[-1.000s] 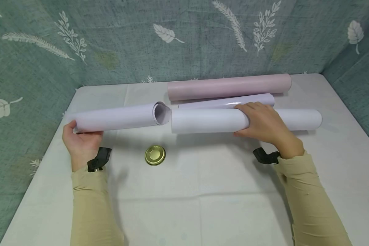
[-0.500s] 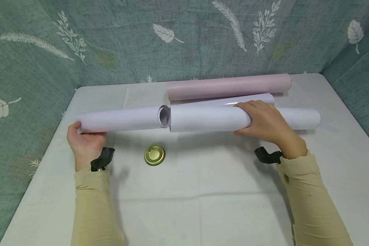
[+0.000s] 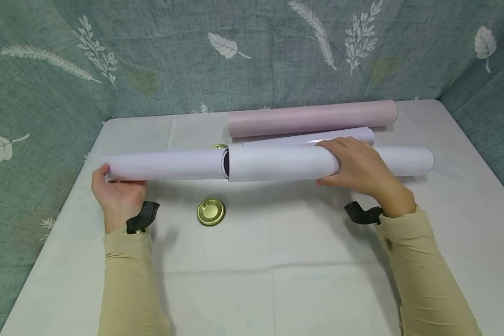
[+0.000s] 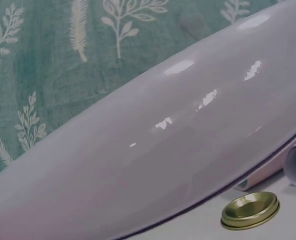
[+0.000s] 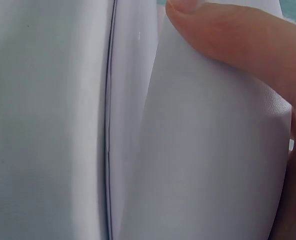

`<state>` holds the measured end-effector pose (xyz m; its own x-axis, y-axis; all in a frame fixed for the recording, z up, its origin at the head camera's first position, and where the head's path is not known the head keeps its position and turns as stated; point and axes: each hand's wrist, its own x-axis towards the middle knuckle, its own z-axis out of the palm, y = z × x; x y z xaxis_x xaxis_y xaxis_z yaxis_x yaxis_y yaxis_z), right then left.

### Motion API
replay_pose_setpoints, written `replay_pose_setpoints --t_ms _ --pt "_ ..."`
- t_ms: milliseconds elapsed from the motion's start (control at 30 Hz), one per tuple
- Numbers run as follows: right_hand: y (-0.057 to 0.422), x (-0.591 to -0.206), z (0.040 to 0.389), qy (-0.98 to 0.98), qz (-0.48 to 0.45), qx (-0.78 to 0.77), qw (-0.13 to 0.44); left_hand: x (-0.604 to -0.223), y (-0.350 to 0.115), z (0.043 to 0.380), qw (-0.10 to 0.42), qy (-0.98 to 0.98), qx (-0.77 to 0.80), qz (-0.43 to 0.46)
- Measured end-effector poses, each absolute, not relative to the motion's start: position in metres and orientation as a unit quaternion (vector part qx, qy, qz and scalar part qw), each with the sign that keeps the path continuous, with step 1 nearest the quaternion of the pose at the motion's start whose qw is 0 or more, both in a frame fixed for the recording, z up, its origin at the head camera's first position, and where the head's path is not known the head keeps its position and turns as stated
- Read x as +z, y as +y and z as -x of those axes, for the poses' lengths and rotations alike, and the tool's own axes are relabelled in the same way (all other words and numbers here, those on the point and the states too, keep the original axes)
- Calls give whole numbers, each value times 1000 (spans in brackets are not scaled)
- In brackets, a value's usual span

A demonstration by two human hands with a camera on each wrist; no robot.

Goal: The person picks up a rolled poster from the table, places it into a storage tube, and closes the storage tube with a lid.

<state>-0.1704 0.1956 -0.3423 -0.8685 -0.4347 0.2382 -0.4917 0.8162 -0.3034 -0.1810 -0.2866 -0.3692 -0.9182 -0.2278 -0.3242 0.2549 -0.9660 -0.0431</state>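
Note:
My left hand (image 3: 119,198) grips the far left end of a white paper roll (image 3: 168,164), thumb at its end and fingers underneath. My right hand (image 3: 359,165) grips a wider-looking white paper roll (image 3: 277,163) from above, around its right half; its thumb (image 5: 228,30) lies over the paper in the right wrist view. The two rolls lie nearly in one line. A dark sliver of the left roll's open end shows at the right roll's left edge; whether they touch or overlap, I cannot tell. The left roll fills much of the left wrist view.
A gold jar lid (image 3: 211,212) lies on the white-covered table (image 3: 235,294) in front of the rolls. Another gold lid (image 3: 220,146) shows partly behind them. Farther back lie a glossy white roll (image 3: 311,138) and a pink roll (image 3: 312,119), near the leaf-patterned curtain (image 3: 168,56).
My left hand has brought its roll rightward and levelled it with the other roll, hiding most of its open end. The right roll has shifted slightly left. The rear lid has come into view.

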Motion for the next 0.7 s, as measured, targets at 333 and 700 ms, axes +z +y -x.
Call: replay_pose_setpoints --t_ms 333,700 --pt "190 -348 171 -952 -237 180 74 -373 -273 182 107 -13 -985 -132" --pt "188 -347 172 -955 -221 174 96 -372 -243 190 78 -82 -986 -120"
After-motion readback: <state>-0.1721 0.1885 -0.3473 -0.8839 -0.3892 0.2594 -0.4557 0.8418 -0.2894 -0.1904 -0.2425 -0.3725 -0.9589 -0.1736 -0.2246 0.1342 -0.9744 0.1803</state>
